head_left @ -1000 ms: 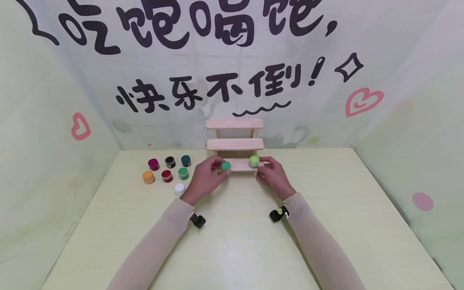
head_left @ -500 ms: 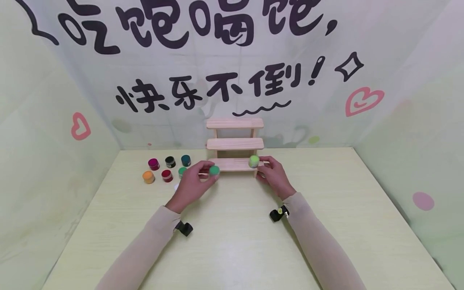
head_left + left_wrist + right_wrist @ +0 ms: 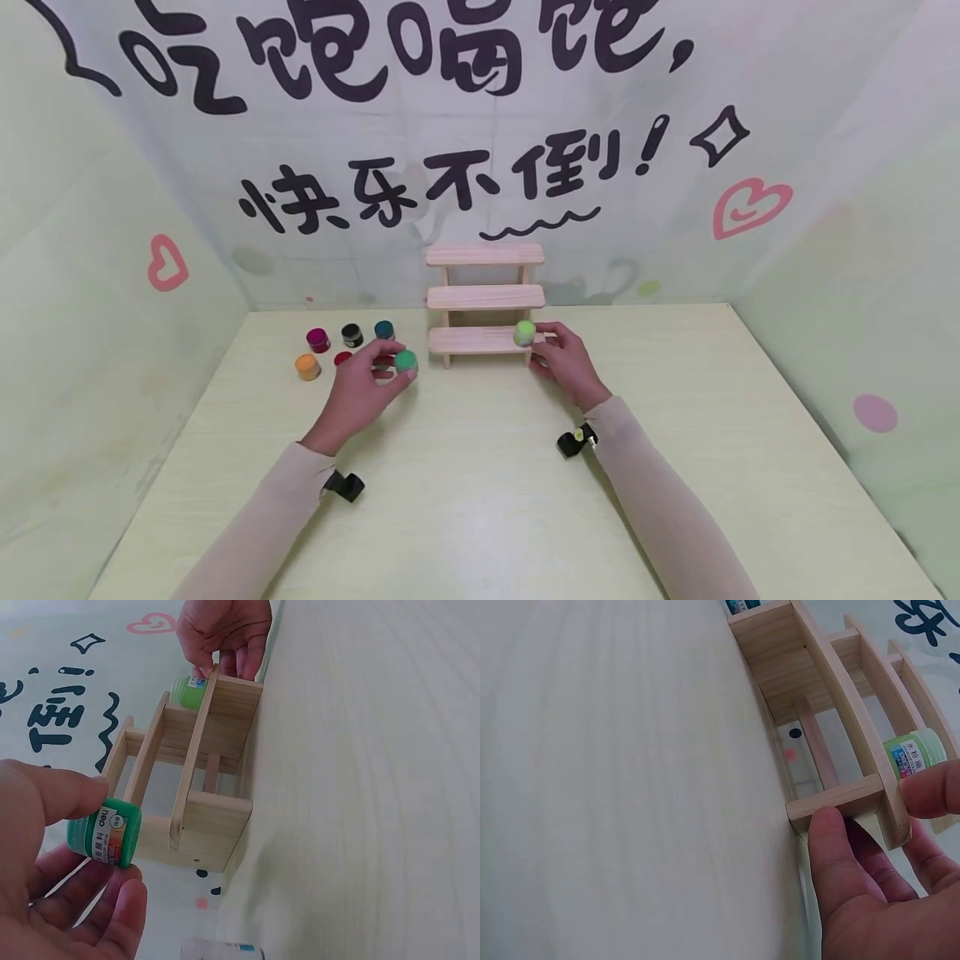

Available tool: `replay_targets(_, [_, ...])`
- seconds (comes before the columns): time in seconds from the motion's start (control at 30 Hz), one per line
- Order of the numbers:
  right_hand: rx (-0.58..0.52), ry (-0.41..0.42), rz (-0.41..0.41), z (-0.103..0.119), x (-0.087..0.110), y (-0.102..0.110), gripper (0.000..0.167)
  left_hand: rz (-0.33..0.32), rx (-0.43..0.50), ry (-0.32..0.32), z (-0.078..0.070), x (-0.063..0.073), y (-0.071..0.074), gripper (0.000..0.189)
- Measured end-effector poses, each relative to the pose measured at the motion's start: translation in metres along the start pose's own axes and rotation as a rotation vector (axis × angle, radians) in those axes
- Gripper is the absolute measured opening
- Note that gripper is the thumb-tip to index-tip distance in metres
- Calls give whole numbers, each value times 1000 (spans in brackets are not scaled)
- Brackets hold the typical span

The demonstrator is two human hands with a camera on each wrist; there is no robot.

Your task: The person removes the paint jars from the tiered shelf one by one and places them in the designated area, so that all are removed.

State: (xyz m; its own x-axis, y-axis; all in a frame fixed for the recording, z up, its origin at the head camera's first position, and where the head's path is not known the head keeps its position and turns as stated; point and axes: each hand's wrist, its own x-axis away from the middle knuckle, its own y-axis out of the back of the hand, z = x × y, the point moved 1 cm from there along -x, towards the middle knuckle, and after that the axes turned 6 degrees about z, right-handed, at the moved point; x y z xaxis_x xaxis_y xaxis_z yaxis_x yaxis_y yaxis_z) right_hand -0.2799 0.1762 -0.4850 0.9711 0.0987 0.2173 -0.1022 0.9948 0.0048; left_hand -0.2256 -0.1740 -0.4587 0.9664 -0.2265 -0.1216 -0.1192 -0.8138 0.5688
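Observation:
My left hand (image 3: 358, 392) holds a green paint jar (image 3: 406, 362) between thumb and fingers, above the table and left of the small wooden step shelf (image 3: 480, 337). In the left wrist view that jar (image 3: 105, 834) is tilted, its label showing. A light green paint jar (image 3: 524, 334) stands on the lowest step near its right end. There my right hand (image 3: 572, 367) grips the shelf's end. The right wrist view has the thumb on the step board beside the light green jar (image 3: 916, 754), with fingers against the leg below.
Left of the shelf stand magenta (image 3: 318, 340), black (image 3: 352, 335), teal (image 3: 384, 329) and orange (image 3: 307, 367) jars. A red one (image 3: 342, 358) is partly behind my left hand. A pale jar (image 3: 221, 949) shows in the left wrist view. A printed cloth (image 3: 480, 117) hangs behind.
My left hand has moved left and slightly nearer with the green paint jar, from the lowest step toward the other jars, and now covers some of them. My right hand has stayed put.

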Motion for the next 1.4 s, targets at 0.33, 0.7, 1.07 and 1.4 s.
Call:
replay_targets(0.33, [-5, -4, 0, 0, -1, 0, 41, -52, -4, 37, 26, 18, 26, 45])
replay_targets(0.7, [6, 7, 1, 2, 1, -3, 41, -97, -78, 148, 49, 36, 54, 49])
replay_targets(1.07, [-1, -13, -15, 0, 1, -2, 41, -71, -139, 227, 78, 44, 66, 52])
replay_targets(1.4, [3, -20, -5, 2, 2, -3, 43, 3, -188, 267, 80, 43, 65, 47])
